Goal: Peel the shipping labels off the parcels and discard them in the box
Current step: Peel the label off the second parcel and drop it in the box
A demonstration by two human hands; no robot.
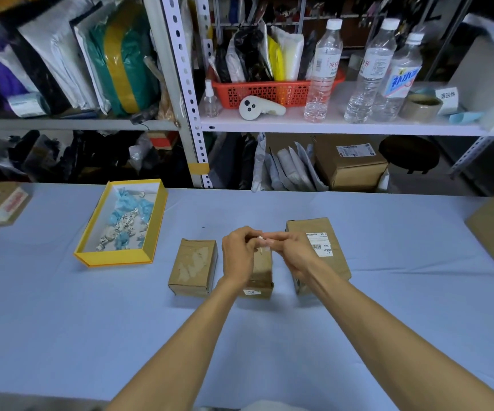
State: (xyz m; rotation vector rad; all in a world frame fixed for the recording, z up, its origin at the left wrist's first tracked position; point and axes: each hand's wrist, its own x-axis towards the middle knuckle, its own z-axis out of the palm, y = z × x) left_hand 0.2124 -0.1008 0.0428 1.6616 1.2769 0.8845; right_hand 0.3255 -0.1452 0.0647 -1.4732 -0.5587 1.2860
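I see both hands meeting above the middle parcel (pixel 257 274): the left hand (pixel 238 256) and right hand (pixel 291 253) each pinch a small white scrap of label (pixel 260 239) between fingertips. The left parcel (pixel 193 266) sits bare just beside it; the right parcel (pixel 318 250) keeps its label. The yellow-rimmed box (pixel 91 232) of scraps lies well apart to the left, with open blue table (pixel 91 336) between and toward the near edge.

I face a blue-covered table (pixel 61 336) set against white metal shelving (pixel 190 93) crammed with bags, water bottles (pixel 324 69), an orange basket (pixel 269 91) and tape.
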